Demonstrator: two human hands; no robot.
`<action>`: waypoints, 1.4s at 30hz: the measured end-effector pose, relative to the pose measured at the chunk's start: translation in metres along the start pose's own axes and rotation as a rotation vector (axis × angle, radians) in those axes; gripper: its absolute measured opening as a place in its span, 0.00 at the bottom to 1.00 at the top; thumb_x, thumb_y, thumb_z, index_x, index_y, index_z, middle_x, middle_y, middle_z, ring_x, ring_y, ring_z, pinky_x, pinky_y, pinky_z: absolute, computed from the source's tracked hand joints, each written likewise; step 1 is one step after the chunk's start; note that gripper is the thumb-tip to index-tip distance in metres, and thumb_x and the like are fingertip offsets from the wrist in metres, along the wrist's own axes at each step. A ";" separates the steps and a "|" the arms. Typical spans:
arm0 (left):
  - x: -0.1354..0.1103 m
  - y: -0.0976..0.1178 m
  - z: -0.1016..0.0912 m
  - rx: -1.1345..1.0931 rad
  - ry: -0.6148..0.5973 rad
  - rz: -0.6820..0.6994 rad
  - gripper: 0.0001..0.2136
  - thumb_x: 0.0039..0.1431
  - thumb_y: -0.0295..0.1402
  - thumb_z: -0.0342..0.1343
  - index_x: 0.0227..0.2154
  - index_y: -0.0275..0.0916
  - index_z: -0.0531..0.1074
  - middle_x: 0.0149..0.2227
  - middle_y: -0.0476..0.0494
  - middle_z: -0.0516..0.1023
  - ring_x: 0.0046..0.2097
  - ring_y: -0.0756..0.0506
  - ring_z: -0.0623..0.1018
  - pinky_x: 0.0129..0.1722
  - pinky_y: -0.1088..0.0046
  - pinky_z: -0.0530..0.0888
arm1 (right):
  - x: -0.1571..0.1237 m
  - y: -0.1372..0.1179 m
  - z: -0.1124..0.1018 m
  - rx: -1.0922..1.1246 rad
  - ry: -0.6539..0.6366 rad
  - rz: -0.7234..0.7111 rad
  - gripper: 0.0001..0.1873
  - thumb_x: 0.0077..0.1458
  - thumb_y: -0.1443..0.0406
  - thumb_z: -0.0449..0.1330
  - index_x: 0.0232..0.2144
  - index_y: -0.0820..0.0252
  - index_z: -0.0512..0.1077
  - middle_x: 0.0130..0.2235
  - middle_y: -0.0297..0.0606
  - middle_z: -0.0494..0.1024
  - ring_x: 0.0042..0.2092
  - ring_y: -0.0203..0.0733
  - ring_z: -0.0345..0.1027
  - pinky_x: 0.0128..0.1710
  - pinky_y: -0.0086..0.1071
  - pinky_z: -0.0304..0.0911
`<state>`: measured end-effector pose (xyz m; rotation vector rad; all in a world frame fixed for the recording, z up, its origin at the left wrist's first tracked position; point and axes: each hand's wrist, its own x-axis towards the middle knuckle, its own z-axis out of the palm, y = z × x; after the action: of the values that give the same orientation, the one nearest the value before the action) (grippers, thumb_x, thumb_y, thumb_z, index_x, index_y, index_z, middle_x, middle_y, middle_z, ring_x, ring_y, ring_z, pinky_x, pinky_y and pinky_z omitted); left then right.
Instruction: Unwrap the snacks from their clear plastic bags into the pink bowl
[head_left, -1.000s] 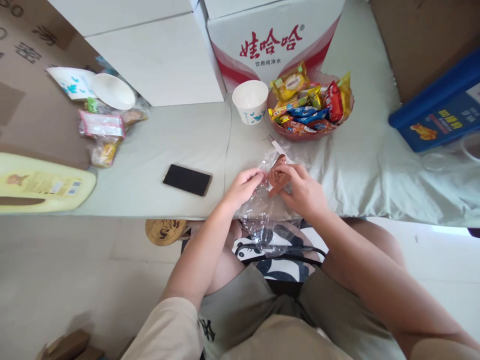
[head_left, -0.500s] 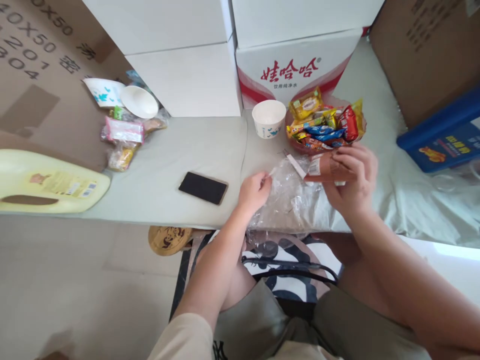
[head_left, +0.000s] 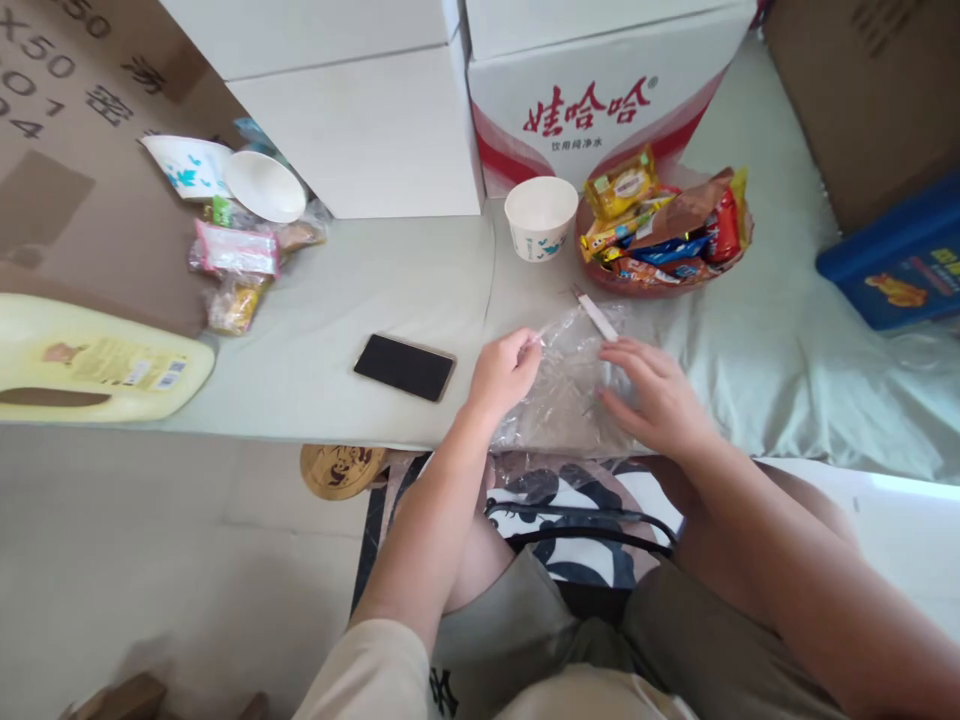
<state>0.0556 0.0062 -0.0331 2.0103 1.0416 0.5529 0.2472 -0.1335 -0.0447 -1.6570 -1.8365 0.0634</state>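
A clear plastic bag lies at the near edge of the cloth-covered surface. My left hand pinches the bag's left edge with closed fingers. My right hand rests on the bag's right side, fingers stretched out flat. A brown snack packet lies on top of the sweets in the red bowl at the back, apart from both hands.
A white paper cup stands left of the bowl. A black phone lies left of my hands. A yellow jug, a pile of packets and paper bowls sit at far left. Cartons line the back; a blue box is at right.
My right hand carried the brown packet from the bag up to the bowl, left it on the sweets, and came back down onto the bag. My left hand stayed on the bag's edge.
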 end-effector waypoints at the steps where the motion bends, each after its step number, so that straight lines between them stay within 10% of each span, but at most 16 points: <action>1: 0.002 -0.003 0.001 0.007 0.014 -0.008 0.09 0.66 0.36 0.50 0.37 0.39 0.74 0.28 0.49 0.76 0.28 0.49 0.74 0.33 0.72 0.69 | -0.003 -0.002 0.004 0.017 -0.083 0.000 0.21 0.62 0.62 0.57 0.57 0.56 0.70 0.56 0.48 0.78 0.58 0.54 0.73 0.57 0.51 0.69; 9: -0.011 0.010 -0.021 0.242 0.334 0.232 0.17 0.58 0.32 0.59 0.51 0.39 0.71 0.53 0.34 0.75 0.57 0.39 0.75 0.61 0.58 0.70 | 0.000 -0.009 0.010 -0.190 -0.293 0.177 0.26 0.61 0.59 0.58 0.60 0.59 0.71 0.65 0.51 0.70 0.67 0.63 0.61 0.60 0.58 0.65; 14: -0.049 0.025 -0.010 0.337 -0.344 0.341 0.23 0.54 0.39 0.65 0.54 0.45 0.73 0.59 0.39 0.76 0.64 0.35 0.71 0.66 0.54 0.67 | 0.004 -0.009 0.013 -0.236 -0.193 0.307 0.26 0.61 0.60 0.58 0.60 0.59 0.71 0.65 0.54 0.70 0.66 0.66 0.61 0.56 0.58 0.66; 17: -0.049 0.016 -0.003 0.406 -0.453 0.281 0.25 0.55 0.35 0.64 0.57 0.44 0.73 0.65 0.39 0.70 0.69 0.34 0.65 0.70 0.50 0.62 | 0.007 -0.004 0.004 -0.147 -0.170 0.308 0.23 0.62 0.58 0.56 0.58 0.58 0.72 0.63 0.53 0.72 0.63 0.64 0.65 0.56 0.56 0.66; 22: -0.028 -0.001 -0.014 0.219 -0.204 0.116 0.11 0.64 0.30 0.49 0.36 0.42 0.78 0.52 0.41 0.82 0.51 0.43 0.81 0.54 0.63 0.76 | 0.005 0.006 -0.008 0.062 -0.244 0.123 0.25 0.57 0.53 0.63 0.53 0.58 0.73 0.58 0.49 0.77 0.62 0.60 0.68 0.61 0.56 0.61; 26: -0.021 -0.002 -0.024 0.073 0.028 0.089 0.10 0.64 0.31 0.48 0.33 0.41 0.75 0.44 0.42 0.84 0.48 0.44 0.82 0.54 0.64 0.75 | 0.004 0.010 -0.007 0.130 -0.285 0.061 0.04 0.54 0.65 0.62 0.35 0.57 0.75 0.56 0.47 0.79 0.61 0.59 0.69 0.59 0.55 0.62; 33: -0.030 -0.001 -0.025 0.211 -0.287 0.168 0.12 0.52 0.32 0.61 0.41 0.42 0.78 0.59 0.40 0.78 0.62 0.38 0.75 0.64 0.58 0.70 | 0.010 0.015 -0.018 0.293 -0.052 0.336 0.01 0.55 0.65 0.57 0.30 0.54 0.69 0.37 0.40 0.82 0.42 0.48 0.76 0.45 0.42 0.69; 42: -0.015 -0.026 -0.040 -0.353 0.383 -0.183 0.10 0.53 0.35 0.60 0.38 0.41 0.74 0.32 0.47 0.82 0.36 0.47 0.82 0.42 0.69 0.80 | 0.015 0.020 -0.015 0.579 0.104 0.578 0.16 0.50 0.59 0.63 0.41 0.55 0.69 0.31 0.32 0.77 0.35 0.41 0.73 0.40 0.38 0.67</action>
<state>0.0076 0.0208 -0.0307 1.5153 1.2386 0.9742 0.2724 -0.1212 -0.0356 -1.6537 -1.0645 0.6735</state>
